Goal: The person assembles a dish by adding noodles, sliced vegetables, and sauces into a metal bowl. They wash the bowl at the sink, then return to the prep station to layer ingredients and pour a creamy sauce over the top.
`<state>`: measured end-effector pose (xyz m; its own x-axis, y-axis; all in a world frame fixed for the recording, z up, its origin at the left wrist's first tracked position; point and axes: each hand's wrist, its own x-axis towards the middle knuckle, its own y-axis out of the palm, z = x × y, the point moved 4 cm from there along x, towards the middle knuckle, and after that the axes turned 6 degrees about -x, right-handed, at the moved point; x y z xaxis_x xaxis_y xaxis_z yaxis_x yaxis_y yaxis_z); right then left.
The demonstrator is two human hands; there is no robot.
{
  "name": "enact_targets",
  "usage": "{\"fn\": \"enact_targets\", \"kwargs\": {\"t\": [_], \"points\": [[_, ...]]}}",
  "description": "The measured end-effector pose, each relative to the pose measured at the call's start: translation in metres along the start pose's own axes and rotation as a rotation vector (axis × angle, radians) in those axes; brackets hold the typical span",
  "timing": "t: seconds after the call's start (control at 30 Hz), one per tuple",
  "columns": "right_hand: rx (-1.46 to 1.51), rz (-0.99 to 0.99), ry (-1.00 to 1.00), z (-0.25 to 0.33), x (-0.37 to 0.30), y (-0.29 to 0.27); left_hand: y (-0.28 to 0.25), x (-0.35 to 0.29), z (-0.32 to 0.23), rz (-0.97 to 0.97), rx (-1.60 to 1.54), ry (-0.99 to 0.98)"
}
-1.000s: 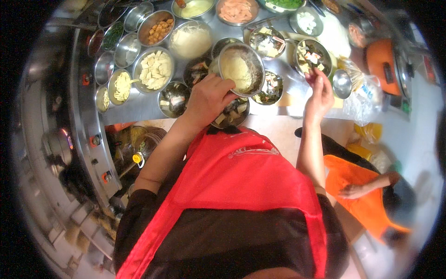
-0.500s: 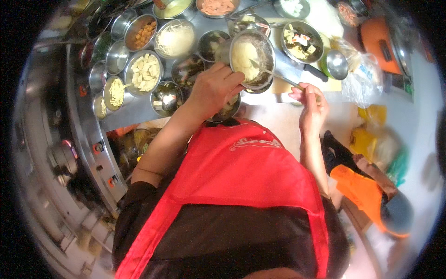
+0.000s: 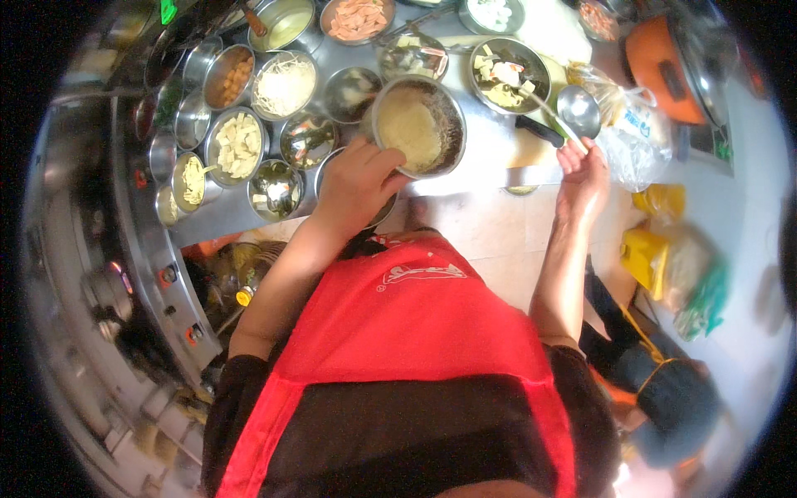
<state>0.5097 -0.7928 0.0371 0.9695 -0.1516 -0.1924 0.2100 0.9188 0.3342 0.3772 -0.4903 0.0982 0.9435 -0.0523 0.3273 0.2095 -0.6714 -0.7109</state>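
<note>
My left hand [image 3: 359, 184] grips the rim of a deep steel bowl [image 3: 456, 141], which holds a pale yellowish paste and has a smeared inner wall. The thumb and fingers are closed on its near left edge. My right hand [image 3: 583, 178] pinches the handle of a long thin spoon [image 3: 545, 108]. Its far end reaches into a steel bowl [image 3: 532, 66] of mixed pieces: pale chunks, dark leafy bits and some red-white bits. The spoon's tip is hard to make out among them. Similar mixes lie in a bowl [image 3: 276, 217] left of my left hand.
Several steel bowls crowd the counter's left: tofu-like chunks [image 3: 238, 144], pale sprouts [image 3: 285, 85], orange pieces [image 3: 234, 81]. A black knife handle [image 3: 540, 131] and small metal bowl [image 3: 579, 111] lie near the spoon. Beyond are a plastic bag [image 3: 635, 153] and orange pot [image 3: 660, 66]. Another person [image 3: 677, 407] is lower right.
The spoon has left the paste bowl and moved right and away, into the mixed bowl. My right hand shifted right. The other person has bent or moved at the lower right.
</note>
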Motion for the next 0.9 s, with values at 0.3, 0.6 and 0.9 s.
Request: {"fn": "enact_targets", "kwargs": {"t": [0.3, 0.6, 0.9], "points": [[-0.339, 0.026, -0.365, 0.012, -0.023, 0.050, -0.045, -0.071, 0.009, -0.023, 0.006, -0.224], [-0.332, 0.377, -0.218, -0.051, -0.145, 0.194, -0.175, -0.253, 0.037, -0.466, 0.091, -0.340], [-0.194, 0.976, -0.069, -0.122, -0.343, 0.446, -0.380, -0.468, 0.031, -0.865, 0.531, -0.676]]}}
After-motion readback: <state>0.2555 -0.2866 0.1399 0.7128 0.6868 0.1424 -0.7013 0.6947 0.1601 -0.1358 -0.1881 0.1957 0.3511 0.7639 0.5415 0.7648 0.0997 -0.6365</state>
